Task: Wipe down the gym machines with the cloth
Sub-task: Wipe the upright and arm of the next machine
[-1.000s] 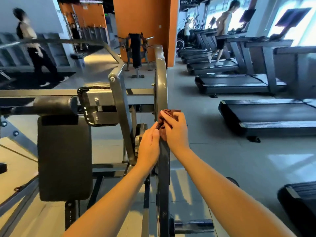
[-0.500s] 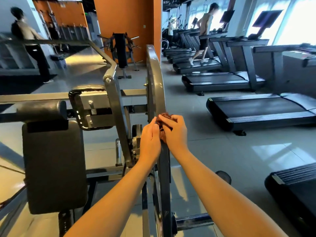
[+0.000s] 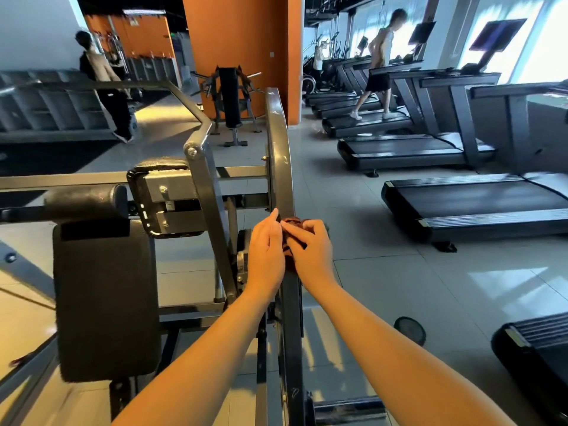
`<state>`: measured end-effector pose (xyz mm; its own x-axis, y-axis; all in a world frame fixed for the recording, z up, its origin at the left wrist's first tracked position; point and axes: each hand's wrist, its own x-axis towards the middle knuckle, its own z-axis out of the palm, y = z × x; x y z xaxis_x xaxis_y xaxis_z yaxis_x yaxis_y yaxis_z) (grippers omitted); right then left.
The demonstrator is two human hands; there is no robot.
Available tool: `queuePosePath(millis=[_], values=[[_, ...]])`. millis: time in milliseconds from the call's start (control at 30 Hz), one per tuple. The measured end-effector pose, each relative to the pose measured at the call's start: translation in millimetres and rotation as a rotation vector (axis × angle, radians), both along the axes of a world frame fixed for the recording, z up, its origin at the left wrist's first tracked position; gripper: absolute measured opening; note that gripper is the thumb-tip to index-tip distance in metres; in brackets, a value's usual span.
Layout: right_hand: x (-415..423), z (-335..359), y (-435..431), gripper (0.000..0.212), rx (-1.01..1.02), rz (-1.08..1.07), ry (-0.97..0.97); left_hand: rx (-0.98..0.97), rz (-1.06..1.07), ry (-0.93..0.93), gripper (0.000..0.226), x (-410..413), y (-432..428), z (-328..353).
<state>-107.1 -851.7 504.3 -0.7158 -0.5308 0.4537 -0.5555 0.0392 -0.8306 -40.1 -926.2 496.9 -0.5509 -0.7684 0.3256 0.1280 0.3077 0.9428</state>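
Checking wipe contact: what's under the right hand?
A bunched dark red cloth, held against the grey machine bar. The right hand covers most of the cloth and the bar beneath it.

The left forearm [image 3: 196,358] and right forearm [image 3: 399,348] are bare throughout, and the left grip [image 3: 266,256] and right grip [image 3: 313,253] likewise.

Both bare forearms are reaching forward and upward from the lower edge of the view, converging so that the wrists are lying near each other. The left hand [image 3: 266,253] is showing its back to the camera, with its fingers [image 3: 272,229] extending straight, held together and pointing up. The right hand [image 3: 312,252] is curling its fingers [image 3: 302,233] over a crumpled dark reddish-brown cloth [image 3: 294,222] and gripping it, its fingertips lying just beside the left hand's fingers.
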Motion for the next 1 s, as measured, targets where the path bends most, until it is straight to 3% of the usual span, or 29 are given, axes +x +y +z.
queuePosePath(millis=[267,467,700,900,1000], values=[[-33.0,58.2,-39.7,0.029,-0.086,-0.019,0.115,-0.053,0.077,-0.005,0.042,-9.2,0.6,25.8],[-35.8,22.4,-15.8,0.027,-0.079,0.121,0.114,-0.029,0.174,0.024,0.026,-16.0,10.8,23.2],[-82.1,90.5,-61.8,0.029,-0.136,0.178,0.142,-0.179,0.421,0.012,0.044,-60.0,1.0,42.1],[-93.8,51.2,-37.3,0.027,-0.125,0.383,0.206,-0.119,0.521,0.068,0.05,-73.3,5.3,37.1],[-110.5,66.7,-47.8,0.027,-0.121,0.42,0.254,-0.138,0.583,0.058,0.049,-83.9,4.4,54.3]])
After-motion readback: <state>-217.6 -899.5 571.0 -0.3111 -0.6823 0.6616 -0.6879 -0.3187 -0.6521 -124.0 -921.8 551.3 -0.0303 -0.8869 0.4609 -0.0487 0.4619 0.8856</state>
